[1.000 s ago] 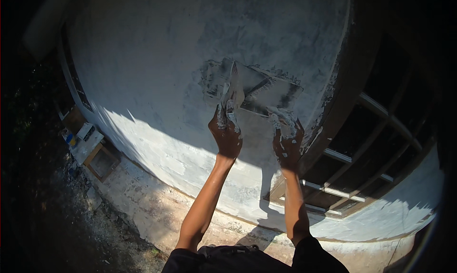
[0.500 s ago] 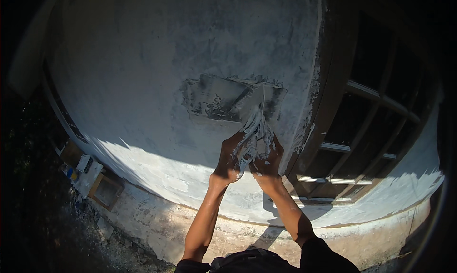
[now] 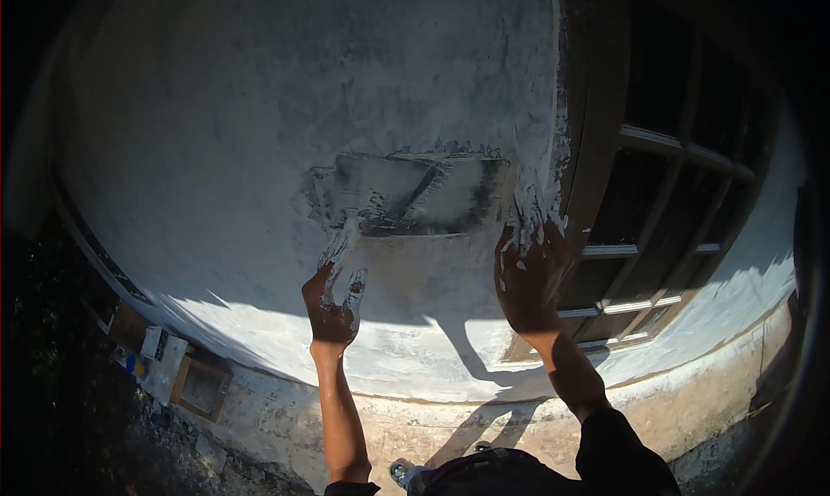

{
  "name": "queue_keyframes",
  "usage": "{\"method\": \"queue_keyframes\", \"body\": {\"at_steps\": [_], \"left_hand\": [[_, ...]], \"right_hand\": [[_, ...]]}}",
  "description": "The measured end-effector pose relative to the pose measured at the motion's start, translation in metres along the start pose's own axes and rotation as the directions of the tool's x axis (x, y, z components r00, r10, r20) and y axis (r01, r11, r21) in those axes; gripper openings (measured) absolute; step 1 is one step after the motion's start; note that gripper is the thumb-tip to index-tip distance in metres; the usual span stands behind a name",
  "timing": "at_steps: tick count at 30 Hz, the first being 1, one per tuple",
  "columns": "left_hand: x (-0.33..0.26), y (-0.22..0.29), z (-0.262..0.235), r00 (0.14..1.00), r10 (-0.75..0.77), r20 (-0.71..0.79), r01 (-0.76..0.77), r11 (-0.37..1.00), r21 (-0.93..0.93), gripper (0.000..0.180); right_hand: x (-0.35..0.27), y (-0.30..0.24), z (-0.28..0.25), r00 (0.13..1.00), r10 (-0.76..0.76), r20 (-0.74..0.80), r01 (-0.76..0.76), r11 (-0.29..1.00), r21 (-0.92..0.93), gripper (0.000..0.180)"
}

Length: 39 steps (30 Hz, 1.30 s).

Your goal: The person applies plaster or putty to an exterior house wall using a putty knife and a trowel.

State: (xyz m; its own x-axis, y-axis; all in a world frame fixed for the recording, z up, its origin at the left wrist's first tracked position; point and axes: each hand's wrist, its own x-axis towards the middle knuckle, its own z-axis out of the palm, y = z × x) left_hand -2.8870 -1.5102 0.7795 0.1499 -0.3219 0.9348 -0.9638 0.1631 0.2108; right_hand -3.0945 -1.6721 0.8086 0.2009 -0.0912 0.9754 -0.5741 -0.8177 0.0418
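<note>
A dark grey rectangular patch (image 3: 406, 193), smeared with wet pale paste, lies on the white wall (image 3: 216, 176) in front of me. Its top edge is ragged. White paste thickly coats the fingers of both hands. My left hand (image 3: 335, 301) is at the patch's lower left corner, fingers stretched upward and thumb apart. By the patch's right end, my right hand (image 3: 534, 267) has its fingers reaching up along the wall beside the door frame. I make out no tool in either hand, though paste and shade blur the fingertips.
A brown window frame with dark panes (image 3: 644, 202) rises close on my right. At the wall's foot on the left sit a wooden frame (image 3: 201, 385) and a pale board (image 3: 162, 371). A foot (image 3: 400, 472) shows below me on the ledge.
My hands were together below the right part of the patch. They have parted: the left moved to the patch's left corner, the right to its right end. The view shifted slightly.
</note>
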Motion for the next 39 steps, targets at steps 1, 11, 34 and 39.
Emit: {"method": "queue_keyframes", "body": {"at_steps": [1, 11, 34, 39], "left_hand": [[0.007, -0.005, -0.006, 0.971, -0.167, 0.171, 0.192, 0.971, -0.140, 0.034], [-0.017, -0.108, -0.035, 0.989, 0.112, 0.095, -0.097, 0.984, -0.151, 0.048], [0.011, -0.139, -0.074, 0.943, 0.033, 0.331, 0.077, 0.947, -0.313, 0.043], [0.011, -0.149, -0.076, 0.958, 0.148, 0.245, -0.078, 0.958, -0.276, 0.044]], "right_hand": [[-0.001, -0.004, 0.013, 0.998, 0.000, -0.068, -0.003, 0.999, -0.043, 0.013], [-0.002, -0.138, 0.107, 0.927, 0.290, 0.239, -0.273, 0.957, -0.099, 0.013], [-0.050, -0.185, 0.137, 0.934, 0.357, -0.007, -0.349, 0.918, 0.188, 0.013], [-0.048, -0.145, 0.104, 0.860, 0.449, -0.243, -0.375, 0.878, 0.297, 0.013]]}}
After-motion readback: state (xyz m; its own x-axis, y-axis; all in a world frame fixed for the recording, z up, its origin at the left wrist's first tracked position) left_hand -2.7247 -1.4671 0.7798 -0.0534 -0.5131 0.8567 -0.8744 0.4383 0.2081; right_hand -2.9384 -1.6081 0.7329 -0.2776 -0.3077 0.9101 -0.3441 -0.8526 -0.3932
